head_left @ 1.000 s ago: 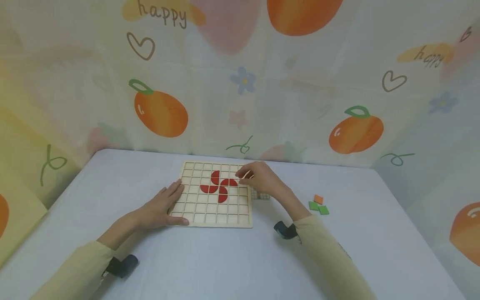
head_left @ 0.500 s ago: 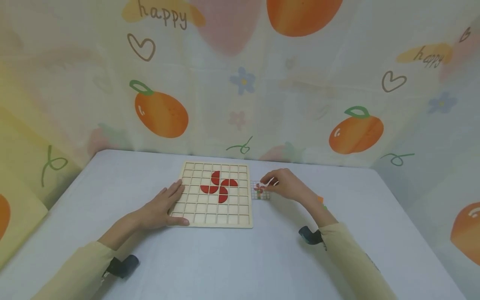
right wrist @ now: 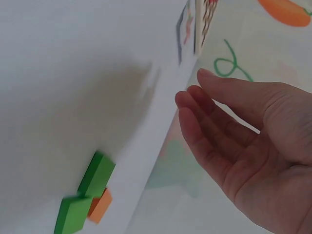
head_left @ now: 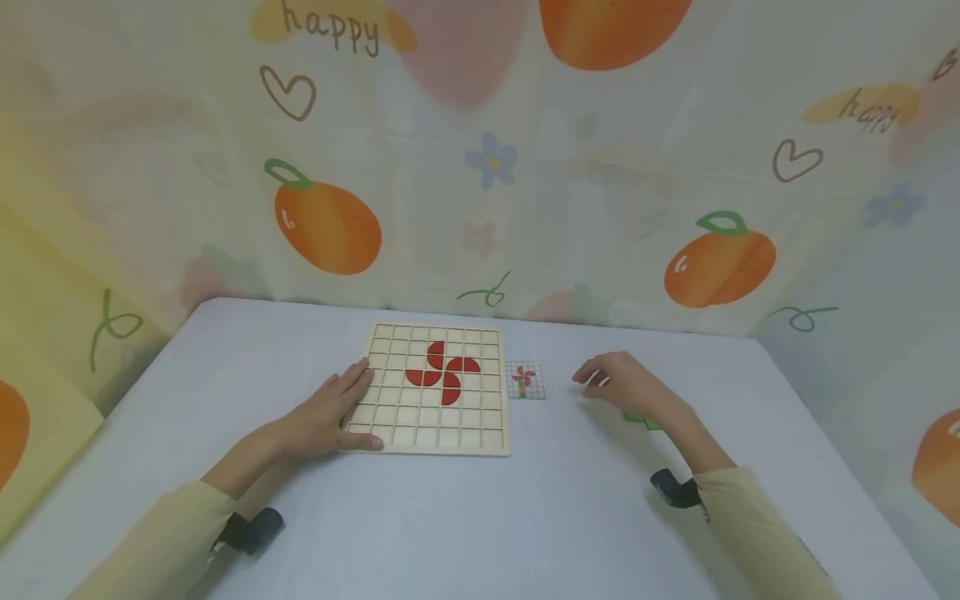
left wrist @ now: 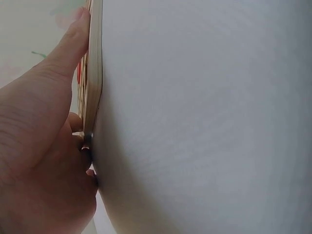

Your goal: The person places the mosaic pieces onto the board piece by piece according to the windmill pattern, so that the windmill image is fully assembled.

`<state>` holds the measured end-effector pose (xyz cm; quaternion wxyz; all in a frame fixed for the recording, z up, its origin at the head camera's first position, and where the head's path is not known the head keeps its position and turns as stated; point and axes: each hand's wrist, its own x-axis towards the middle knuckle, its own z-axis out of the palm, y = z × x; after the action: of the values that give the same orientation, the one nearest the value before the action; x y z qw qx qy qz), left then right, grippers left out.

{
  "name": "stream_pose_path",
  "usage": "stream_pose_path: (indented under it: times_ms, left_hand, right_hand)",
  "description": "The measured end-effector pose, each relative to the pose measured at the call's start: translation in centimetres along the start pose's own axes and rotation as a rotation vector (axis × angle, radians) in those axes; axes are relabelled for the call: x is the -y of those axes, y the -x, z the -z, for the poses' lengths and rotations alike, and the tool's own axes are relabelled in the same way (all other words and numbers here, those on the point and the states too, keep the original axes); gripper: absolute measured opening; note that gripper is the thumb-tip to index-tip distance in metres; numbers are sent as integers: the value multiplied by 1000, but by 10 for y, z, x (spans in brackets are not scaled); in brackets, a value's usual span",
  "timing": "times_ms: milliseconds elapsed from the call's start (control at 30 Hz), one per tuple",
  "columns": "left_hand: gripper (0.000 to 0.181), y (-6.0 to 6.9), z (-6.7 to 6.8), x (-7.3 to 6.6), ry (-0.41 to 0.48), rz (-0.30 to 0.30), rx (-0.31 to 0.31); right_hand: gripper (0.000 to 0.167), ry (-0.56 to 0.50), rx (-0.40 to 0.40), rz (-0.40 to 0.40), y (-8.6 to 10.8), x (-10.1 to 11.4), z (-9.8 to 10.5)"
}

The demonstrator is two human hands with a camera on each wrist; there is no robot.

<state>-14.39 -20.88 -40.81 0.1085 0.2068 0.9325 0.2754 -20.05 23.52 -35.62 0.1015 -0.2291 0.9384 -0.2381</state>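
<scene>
My left hand [head_left: 318,417] rests at the left edge of a wooden grid board [head_left: 427,433], thumb along its near left corner and fingers spread. In the left wrist view the thumb lies on top of the board's edge [left wrist: 95,58]. Red quarter-round pieces [head_left: 452,392] form a pinwheel on the board. My right hand [head_left: 633,385] hovers above the table, loosely curved, with nothing in its fingers. Below it lie two green square tiles [right wrist: 97,173] and an orange tile [right wrist: 100,206]; in the head view the hand covers the orange one.
A small printed pattern card [head_left: 526,380] with a pinwheel picture lies against the board's right side. The white tabletop [head_left: 480,533] reaches back to a patterned cloth backdrop [head_left: 480,208]. Both wrists carry a dark camera mount [head_left: 675,489].
My right hand has moved right, away from the board and past the card, to above the loose tiles. The left hand stays on the board.
</scene>
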Motion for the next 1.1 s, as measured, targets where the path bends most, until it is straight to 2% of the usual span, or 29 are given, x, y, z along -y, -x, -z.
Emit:
stream_pose_path:
  times_ms: [333, 533, 633, 900, 1100]
  left_hand:
    - [116, -3, -3, 5, -11, -3, 0]
    - [118, -4, -3, 4, -10, -7, 4]
    - [118, -5, -3, 5, -19, -9, 5]
    - [116, -3, -3, 6, -14, -13, 4]
    - [116, -2, -2, 4, -12, -7, 10]
  right_hand:
    - [19, 35, 25, -1, 21, -23, 9]
    - [22, 1, 28, -76, 35, -37, 15]
    - [24, -1, 30, -81, 42, -43, 16]
    - [28, 7, 26, -132, 53, -52, 10]
    - [27, 9, -17, -146, 53, -55, 5]
